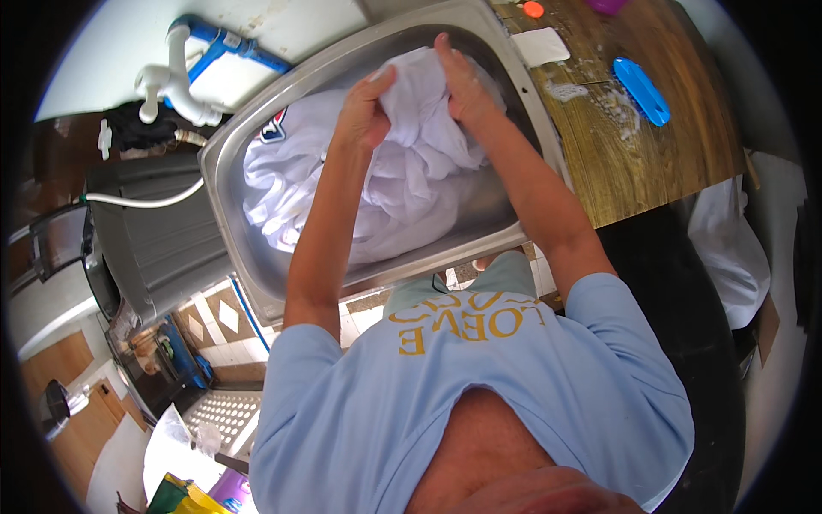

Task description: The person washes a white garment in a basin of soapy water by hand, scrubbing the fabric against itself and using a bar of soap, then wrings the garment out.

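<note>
A heap of white cloth, seemingly a garment (411, 176) with a dark blue and red patch, lies bunched in a stainless steel sink (529, 103). At the far side of the sink, my left hand (366, 110) grips a raised bunch of it, thumb uppermost. Opposite, my right hand (465, 86) presses the same bunch from the right, its thumb pointing up and its other fingers partly hidden by the cloth. The bunch sits between both palms, and the rest of the fabric spreads below toward me.
On the wooden counter (616, 167) to the right lie a blue oblong object (640, 92), a white flat square (541, 47), an orange cap (533, 9) and suds. A white tap (175, 81) on blue pipe (244, 51) stands left of the sink, above a white hose (145, 202).
</note>
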